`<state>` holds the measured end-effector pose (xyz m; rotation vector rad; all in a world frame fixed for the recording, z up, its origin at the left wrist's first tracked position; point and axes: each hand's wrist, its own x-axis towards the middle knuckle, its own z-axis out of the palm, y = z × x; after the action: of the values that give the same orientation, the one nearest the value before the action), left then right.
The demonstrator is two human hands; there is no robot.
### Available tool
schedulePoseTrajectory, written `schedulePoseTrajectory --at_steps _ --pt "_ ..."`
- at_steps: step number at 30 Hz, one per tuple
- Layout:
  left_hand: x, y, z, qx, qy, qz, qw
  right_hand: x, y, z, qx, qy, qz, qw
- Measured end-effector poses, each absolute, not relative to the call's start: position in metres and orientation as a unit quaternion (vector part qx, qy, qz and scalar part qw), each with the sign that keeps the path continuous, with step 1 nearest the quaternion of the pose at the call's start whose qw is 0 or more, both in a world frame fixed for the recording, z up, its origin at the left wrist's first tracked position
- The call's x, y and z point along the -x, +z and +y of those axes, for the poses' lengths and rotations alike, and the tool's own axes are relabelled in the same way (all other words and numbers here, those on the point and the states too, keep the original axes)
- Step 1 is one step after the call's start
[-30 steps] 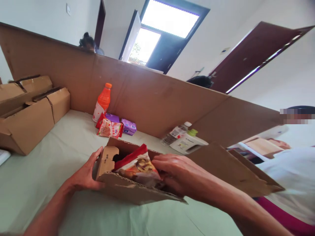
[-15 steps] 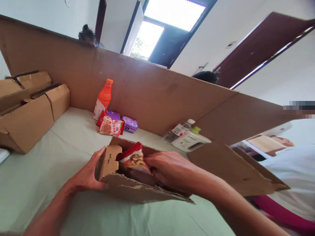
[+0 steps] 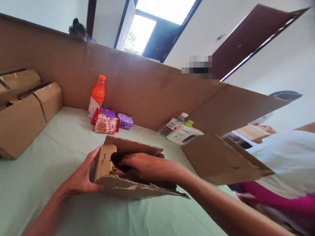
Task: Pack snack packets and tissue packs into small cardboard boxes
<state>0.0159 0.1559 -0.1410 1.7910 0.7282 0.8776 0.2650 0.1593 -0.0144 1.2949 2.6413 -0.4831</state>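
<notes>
A small open cardboard box [image 3: 123, 186] lies on the pale green table cover in front of me. My left hand [image 3: 82, 175] grips its left end flap, fingers curled round the edge. My right hand [image 3: 144, 165] reaches down inside the box, its fingertips hidden in the dark interior. The red and white snack packet seen earlier is out of sight inside the box, under my right hand.
An orange drink bottle [image 3: 96, 96], a red snack packet [image 3: 105, 124] and purple packets [image 3: 125, 120] stand against a tall cardboard wall [image 3: 147, 91]. A clear bottle [image 3: 172, 124] and a white jug [image 3: 184, 134] lie to the right. Closed boxes [image 3: 22, 111] sit left; another box flap [image 3: 219, 157] lies right.
My right hand has pushed the snack packet down into the box, where it is now out of sight. My left hand has kept hold of the flap.
</notes>
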Motion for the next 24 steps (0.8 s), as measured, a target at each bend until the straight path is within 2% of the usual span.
schedulePoseTrajectory --at_steps 2,6,8,13,24 --pt "-0.017 -0.139 0.156 -0.738 0.363 0.296 0.485 -0.283 -0.005 0.151 -0.442 -0.144 0.885 0.027" --pt "-0.017 -0.140 0.156 -0.749 0.373 0.289 0.464 -0.325 0.001 0.112 -0.513 -0.056 0.836 -0.186" --pt "-0.018 -0.140 0.154 -0.765 0.383 0.292 0.428 -0.342 -0.008 0.088 -0.555 -0.031 0.794 -0.248" --pt "-0.026 -0.134 0.142 -0.781 0.432 0.295 0.340 -0.359 -0.046 0.051 -0.557 -0.039 0.777 -0.291" --pt "-0.047 -0.109 0.132 -0.689 0.506 0.393 0.340 -0.351 -0.074 0.068 -0.568 -0.013 0.756 -0.325"
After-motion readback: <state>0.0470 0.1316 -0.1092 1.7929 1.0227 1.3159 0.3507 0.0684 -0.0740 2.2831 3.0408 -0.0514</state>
